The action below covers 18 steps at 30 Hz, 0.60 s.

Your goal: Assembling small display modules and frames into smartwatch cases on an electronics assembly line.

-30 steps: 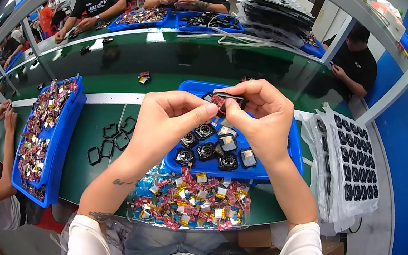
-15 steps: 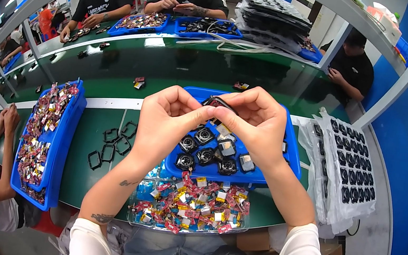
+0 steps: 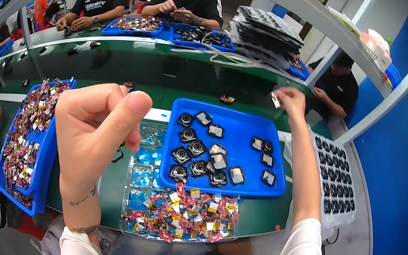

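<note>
At upper right, the right hand [image 3: 292,100] pinches a small part [image 3: 276,100], best held lightly by its edges; centre left, the left hand [image 3: 87,133] curls its fingers, contents hidden.

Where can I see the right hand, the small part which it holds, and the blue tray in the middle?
Right hand [image 3: 290,99]: head view, middle of the hand.
Small part [image 3: 275,100]: head view, its blurred visible face.
Blue tray [image 3: 239,126]: head view, bare floor.
</note>
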Motion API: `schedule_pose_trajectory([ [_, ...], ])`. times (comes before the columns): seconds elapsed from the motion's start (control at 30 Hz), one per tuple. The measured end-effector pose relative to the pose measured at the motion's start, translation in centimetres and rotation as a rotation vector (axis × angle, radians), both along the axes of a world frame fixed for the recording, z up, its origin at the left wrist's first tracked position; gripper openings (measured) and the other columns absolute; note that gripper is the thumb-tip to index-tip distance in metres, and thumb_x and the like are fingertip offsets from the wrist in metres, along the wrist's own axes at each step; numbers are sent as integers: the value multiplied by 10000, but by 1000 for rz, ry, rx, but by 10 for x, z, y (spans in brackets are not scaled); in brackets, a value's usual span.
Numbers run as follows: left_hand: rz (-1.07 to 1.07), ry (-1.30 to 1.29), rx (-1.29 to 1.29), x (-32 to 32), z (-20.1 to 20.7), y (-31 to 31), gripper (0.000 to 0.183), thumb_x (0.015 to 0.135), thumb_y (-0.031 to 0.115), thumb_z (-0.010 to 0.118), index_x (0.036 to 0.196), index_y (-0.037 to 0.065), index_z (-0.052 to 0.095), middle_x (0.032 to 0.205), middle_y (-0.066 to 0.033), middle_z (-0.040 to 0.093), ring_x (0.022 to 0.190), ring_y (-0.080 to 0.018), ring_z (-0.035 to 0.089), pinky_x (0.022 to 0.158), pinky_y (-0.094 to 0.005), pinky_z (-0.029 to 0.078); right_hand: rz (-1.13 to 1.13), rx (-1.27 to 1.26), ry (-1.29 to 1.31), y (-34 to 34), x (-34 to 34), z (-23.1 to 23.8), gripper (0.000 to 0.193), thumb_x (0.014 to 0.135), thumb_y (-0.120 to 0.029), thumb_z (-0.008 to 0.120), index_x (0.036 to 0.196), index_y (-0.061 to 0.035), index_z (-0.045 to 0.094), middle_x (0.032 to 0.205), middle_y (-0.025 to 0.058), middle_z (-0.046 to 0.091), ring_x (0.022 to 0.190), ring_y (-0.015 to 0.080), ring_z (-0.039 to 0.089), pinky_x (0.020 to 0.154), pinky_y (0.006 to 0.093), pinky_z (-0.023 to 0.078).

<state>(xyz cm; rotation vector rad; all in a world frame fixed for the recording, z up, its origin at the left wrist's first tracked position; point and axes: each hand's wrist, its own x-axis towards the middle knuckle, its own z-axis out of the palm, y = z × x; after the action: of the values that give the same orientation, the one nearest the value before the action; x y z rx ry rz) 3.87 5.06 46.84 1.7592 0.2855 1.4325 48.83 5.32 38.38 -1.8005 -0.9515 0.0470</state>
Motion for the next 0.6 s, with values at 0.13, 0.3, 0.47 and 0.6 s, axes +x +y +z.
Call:
schedule_pose_trajectory([
  [0.13, 29, -75, -10, -12, 6, -1, 353, 868, 79, 633, 545, 21, 506, 514, -24, 527, 439, -55, 459, 436, -200, 309, -345, -256, 294, 5, 74, -53, 82, 692, -80, 715, 688, -8, 676, 645, 55, 616, 486, 131, 527, 426, 263, 399],
  [0.3, 125, -102, -30, -18, 7, 4, 354, 880, 183, 645, 582, 42, 519, 528, -3, 520, 425, -56, 463, 413, -186, 322, -453, -158, 480, 8, 122, -85, 81, 723, -24, 674, 745, 21, 611, 621, 55, 540, 526, 170, 554, 517, 313, 536],
  [0.47, 103, 0, -26, -16, 9, 1, 239, 939, 140, 515, 733, 20, 504, 597, -8, 481, 513, -68, 398, 544, -165, 301, -477, -202, 367, 6, 121, -92, 111, 716, -46, 705, 710, 26, 621, 639, 100, 586, 537, 174, 585, 492, 308, 532],
  [0.6, 201, 42, -73, -8, 9, 6, 132, 815, 47, 656, 911, -21, 597, 678, 7, 570, 575, -35, 500, 527, -148, 311, -418, -426, -113, 3, 80, -67, 238, 734, -212, 739, 781, 9, 667, 678, 84, 638, 523, 144, 585, 501, 283, 492],
])
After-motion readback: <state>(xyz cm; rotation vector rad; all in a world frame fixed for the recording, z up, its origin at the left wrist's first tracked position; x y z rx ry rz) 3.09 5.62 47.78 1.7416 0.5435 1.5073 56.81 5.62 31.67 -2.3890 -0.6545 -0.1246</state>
